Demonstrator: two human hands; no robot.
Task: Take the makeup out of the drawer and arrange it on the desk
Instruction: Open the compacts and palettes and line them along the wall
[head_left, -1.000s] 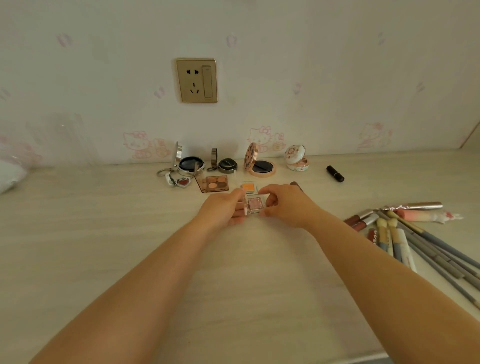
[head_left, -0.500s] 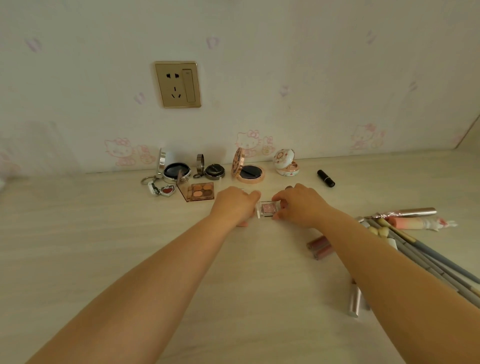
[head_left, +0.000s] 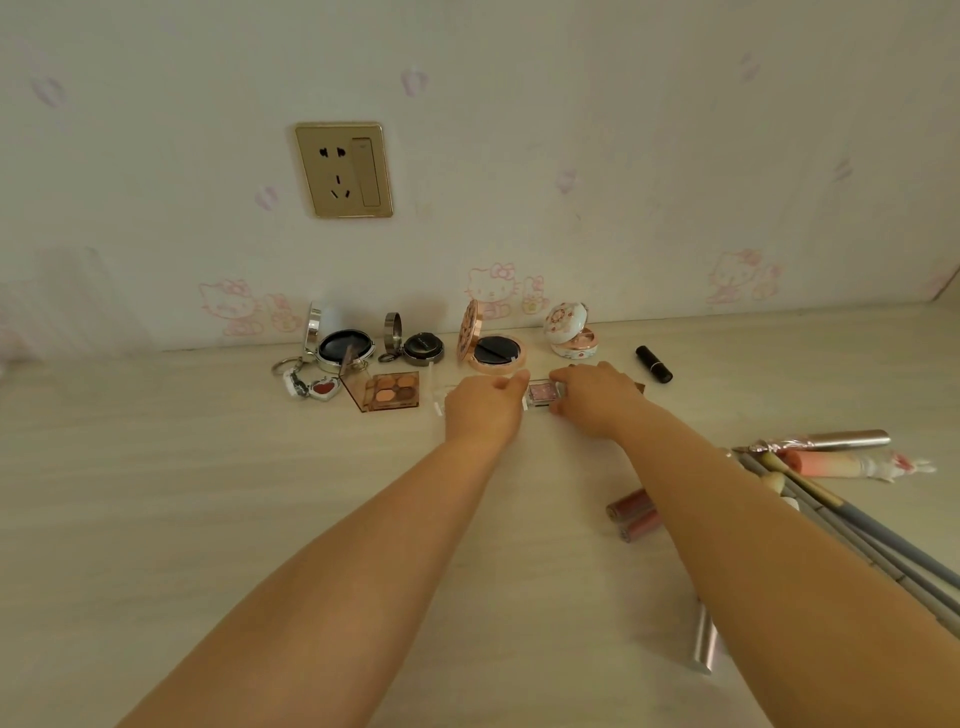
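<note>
- Head view: both hands reach to the far part of the desk (head_left: 156, 519), meeting at a small clear case of pink eyeshadow (head_left: 542, 393).
- Left hand (head_left: 483, 410): fingertips touch the case's left edge; fingers held together, curled downward. Whether they pinch the case cannot be told.
- Right hand (head_left: 597, 397): fingers close on the case's right side, holding it against the desk.
- Case location: resting on the desk, just in front of the rose-gold compact (head_left: 493, 348), right of the brown eyeshadow palette (head_left: 389, 391).
- Step in hand, by judgement: placing and squaring the case in a second row before the open compacts.
- Remaining: lip glosses (head_left: 631, 514), brushes (head_left: 857, 525) and tubes lie unsorted at right.
- Next move calls for releasing the case without nudging it, then collecting a loose item.
</note>
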